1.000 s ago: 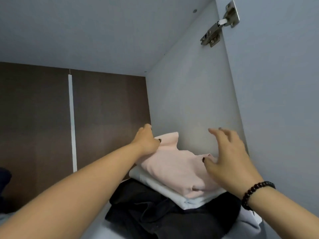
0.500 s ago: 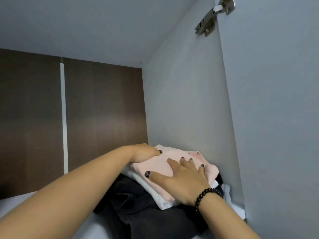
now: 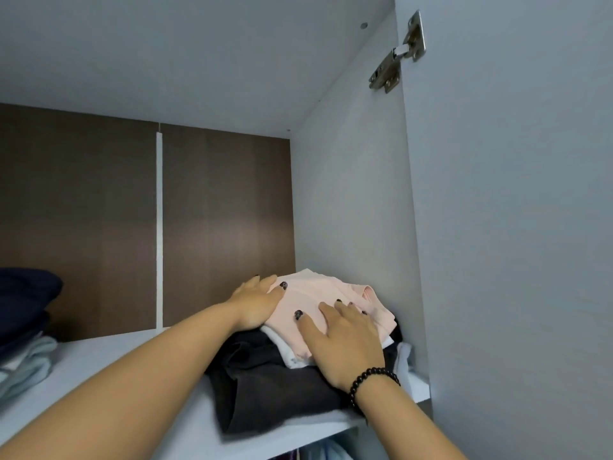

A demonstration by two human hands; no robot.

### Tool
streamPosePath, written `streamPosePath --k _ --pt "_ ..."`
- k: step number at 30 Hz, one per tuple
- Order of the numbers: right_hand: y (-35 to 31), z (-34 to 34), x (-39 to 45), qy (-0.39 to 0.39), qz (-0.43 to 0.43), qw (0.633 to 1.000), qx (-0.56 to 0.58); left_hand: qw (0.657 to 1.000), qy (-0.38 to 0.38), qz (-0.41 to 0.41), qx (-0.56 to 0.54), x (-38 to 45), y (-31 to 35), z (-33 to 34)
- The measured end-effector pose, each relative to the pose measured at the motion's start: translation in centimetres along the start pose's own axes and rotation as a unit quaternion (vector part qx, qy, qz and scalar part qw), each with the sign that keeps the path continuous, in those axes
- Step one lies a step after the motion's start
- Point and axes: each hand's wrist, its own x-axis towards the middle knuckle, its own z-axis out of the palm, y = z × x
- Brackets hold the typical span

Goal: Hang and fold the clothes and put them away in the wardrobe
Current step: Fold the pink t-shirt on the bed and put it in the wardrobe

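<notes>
Pink top (image 3: pixel 318 293) sits on the clothes pile at the shelf's (image 3: pixel 109 356) right end, both hands flat on it: left hand (image 3: pixel 257 302) at its left edge, right hand (image 3: pixel 345 340) pressing, fingers straight.

- Hands: two, the left hand (image 3: pixel 257 302) and the right hand (image 3: pixel 345 340).
- Folded garments in the right-hand stack: at least three, namely one pink garment (image 3: pixel 318 293), one white garment (image 3: pixel 287 351), one dark grey garment (image 3: pixel 272 390).
- Bead bracelet (image 3: pixel 371 380): one.
- Door hinge (image 3: pixel 396 58): one.
- Shelf board (image 3: pixel 109 356): one.
- Second clothes stack (image 3: pixel 23 320) at left: one; item count indeterminate.
</notes>
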Motion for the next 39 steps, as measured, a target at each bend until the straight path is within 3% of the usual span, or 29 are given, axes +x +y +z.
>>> streamPosePath --k 4,13,18,23,29,34,39 --pt "-0.2 -1.1 -1.8 0.004 -0.017 1.0 0.017 0.999 0.032 0.016 -0.025 -4.7 -0.9 -0.6" --pt "-4.0 -5.6 -5.8 -0.033 0.004 0.994 0.107 0.99 0.126 -0.015 0.061 -15.6 -0.3 -8.4" --pt "-8.7 -6.7 -10.5 -0.036 -0.025 0.99 0.135 0.984 0.144 -0.042 0.095 -23.9 -0.7 -12.9" --pt "-16.2 -7.2 -17.4 -0.088 -0.085 0.977 0.177 0.969 0.144 -0.088 0.179 -35.6 -2.7 -18.1" --pt "-25.3 -8.3 -26.3 -0.129 -0.172 0.948 0.235 0.927 0.172 -0.16 0.292 -47.3 -3.8 -24.6" --pt "-32.5 -10.7 -32.4 -0.137 -0.288 0.909 0.267 0.891 0.206 -0.156 0.373 -54.8 -3.5 -29.6" --pt "-39.3 -13.2 -37.5 -0.045 -0.442 0.847 0.291 0.823 0.202 -0.095 0.523 -61.6 -3.1 -33.7"
